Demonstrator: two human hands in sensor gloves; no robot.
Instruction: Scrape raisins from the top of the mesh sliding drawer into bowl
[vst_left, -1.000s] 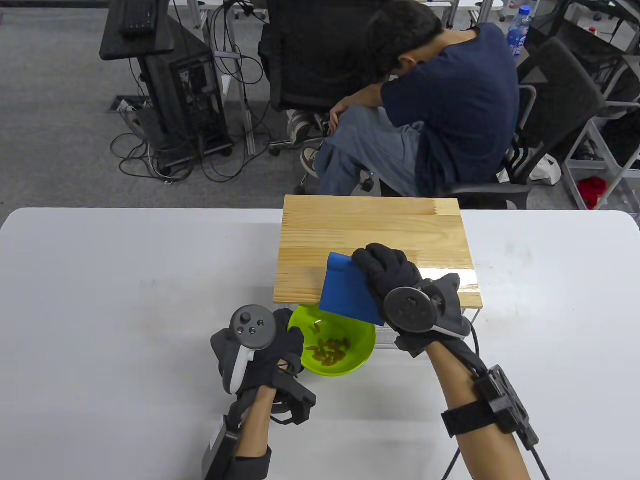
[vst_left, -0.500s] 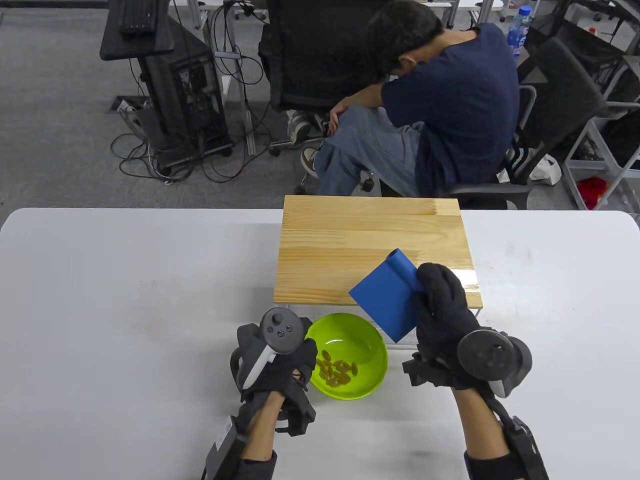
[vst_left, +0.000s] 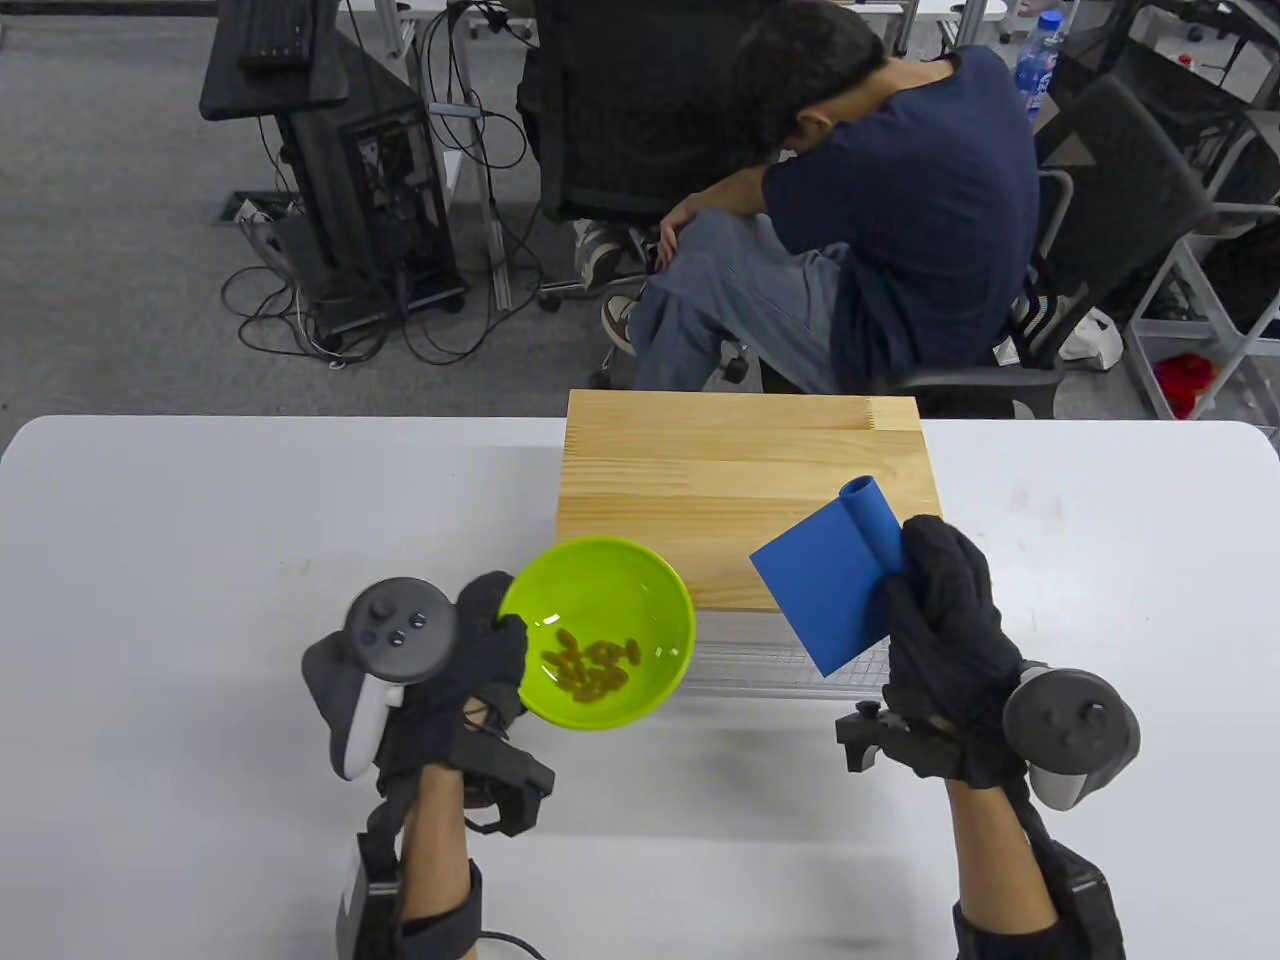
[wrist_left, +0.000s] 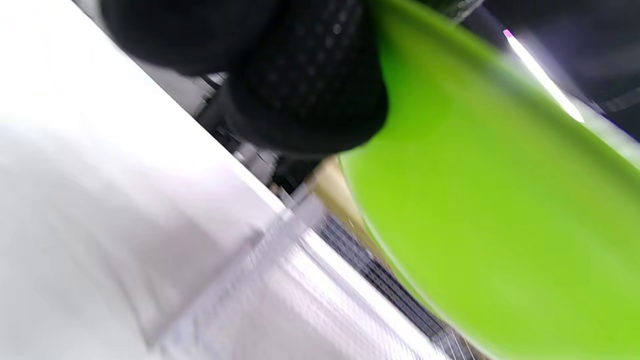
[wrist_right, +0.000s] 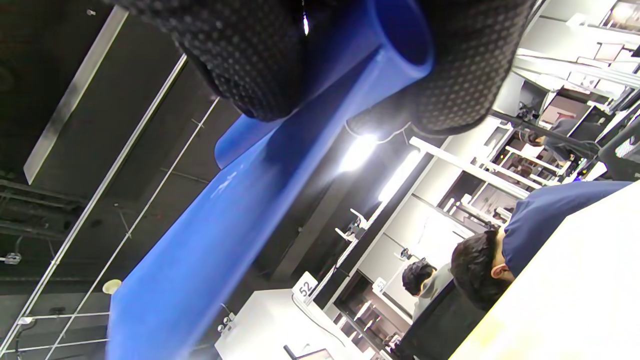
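Observation:
My left hand (vst_left: 480, 650) grips the rim of the green bowl (vst_left: 640, 580) and holds it lifted and tilted in front of the drawer's left front corner; several raisins (vst_left: 592, 665) lie in its bottom. The bowl's green underside (wrist_left: 500, 210) fills the left wrist view under a gloved finger (wrist_left: 310, 85). My right hand (vst_left: 940, 620) grips the rolled handle of the blue scraper (vst_left: 830, 580), held up off the drawer at its right front. The scraper blade (wrist_right: 225, 225) and gloved fingers (wrist_right: 240, 55) show in the right wrist view. The wooden top of the mesh drawer (vst_left: 740, 470) carries no raisins.
The drawer's wire mesh front (vst_left: 760, 665) shows below the wooden top. A person (vst_left: 880, 210) sits bent over on a chair just behind the table's far edge. White table (vst_left: 200, 560) stretches to the left and right of the drawer.
My left hand lifted the bowl off the table, up and to the left, and tilted it. My right hand drew the scraper back to the right, away from the bowl.

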